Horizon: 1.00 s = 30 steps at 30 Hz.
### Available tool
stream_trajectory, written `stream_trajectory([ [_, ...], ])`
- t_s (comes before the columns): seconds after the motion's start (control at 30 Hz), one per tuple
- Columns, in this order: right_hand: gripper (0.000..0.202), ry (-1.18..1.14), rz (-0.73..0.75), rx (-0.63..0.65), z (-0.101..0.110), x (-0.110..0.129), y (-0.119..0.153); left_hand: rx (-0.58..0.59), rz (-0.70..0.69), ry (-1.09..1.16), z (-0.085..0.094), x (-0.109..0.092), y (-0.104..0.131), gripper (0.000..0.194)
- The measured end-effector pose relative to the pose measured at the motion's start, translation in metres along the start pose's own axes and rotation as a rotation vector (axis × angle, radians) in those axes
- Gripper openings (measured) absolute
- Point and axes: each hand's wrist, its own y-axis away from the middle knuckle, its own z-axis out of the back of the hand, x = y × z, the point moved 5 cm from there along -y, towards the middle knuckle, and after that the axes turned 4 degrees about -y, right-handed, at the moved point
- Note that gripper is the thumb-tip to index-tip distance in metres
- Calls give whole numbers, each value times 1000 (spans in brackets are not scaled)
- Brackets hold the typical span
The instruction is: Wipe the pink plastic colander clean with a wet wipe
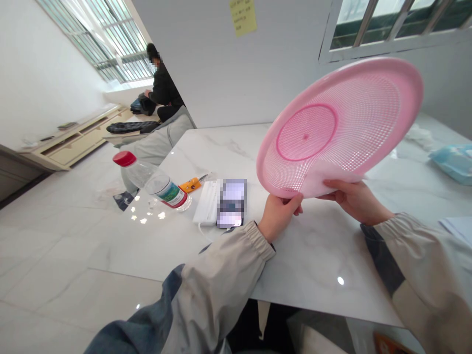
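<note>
A round pink plastic mesh basket is held up and tilted above the table, its inside facing me. My left hand grips the lower left part of its rim, with the thumb in front and the fingers curled behind. My right hand pinches a thin white tissue between thumb and fingers. The tissue lies against the lower inside edge of the basket and covers part of the mesh and rim. Some right fingers are hidden behind the tissue.
On the marble-patterned table stand a red-capped clear bottle, a phone, a white object with a cable and an orange item. A blue packet lies right. Another person sits far back left.
</note>
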Motion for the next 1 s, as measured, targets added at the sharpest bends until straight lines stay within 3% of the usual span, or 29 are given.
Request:
stream_trajectory([
  [1.0, 51, 118, -181, 304, -12, -13, 9, 77, -34, 79, -5, 1, 0, 44],
])
